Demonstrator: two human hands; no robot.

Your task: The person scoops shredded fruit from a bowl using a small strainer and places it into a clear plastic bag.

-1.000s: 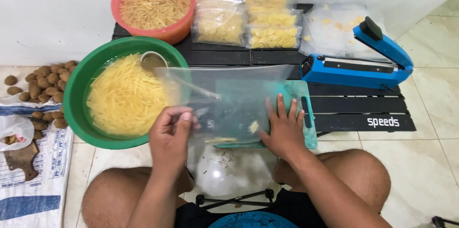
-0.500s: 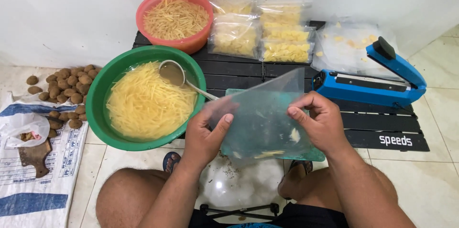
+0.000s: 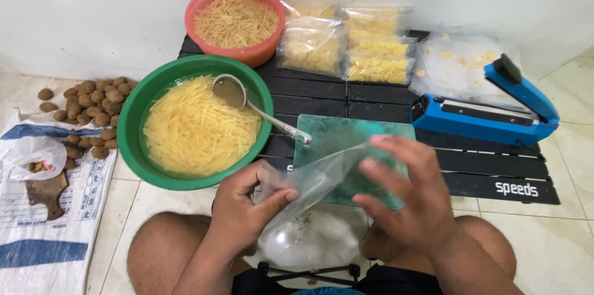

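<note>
A: Person sat on the floor, both hands on a clear, thin plastic bag [image 3: 322,177], held near, over the knees. Left hand [image 3: 247,208] pinched one edge between thumb and forefinger. Right hand [image 3: 405,193] had fingers loosely spread over the other side, blurred, so I couldn't tell how firm that grip was.

B: Bag open?

A: Couldn't tell. It looked crumpled and limp. Film that thin would cling to itself; the mouth could stay stuck shut, or tear if pulled hard.

B: What's around it?

A: Just beyond the hands, a green rectangular cutting board [image 3: 352,140] on a black slatted low table [image 3: 482,171]. To the left, a wide green plastic basin [image 3: 139,115] of pale potato strips in water, with a metal ladle [image 3: 247,103] resting in it, handle tip touching the board edge.

B: Risks?

A: Handle stuck out towards the left hand. A knock there could tip the ladle and slop water on the table. Wet fingers would also slip on the film.

B: Anything electrical?

A: Blue heat sealer [image 3: 489,109], right side of the table, apart from the basin. Drips carried that way would be my worry. Far side: orange-red bowl [image 3: 238,19] of strips, filled clear packets [image 3: 346,47] stacked beside it.
</note>
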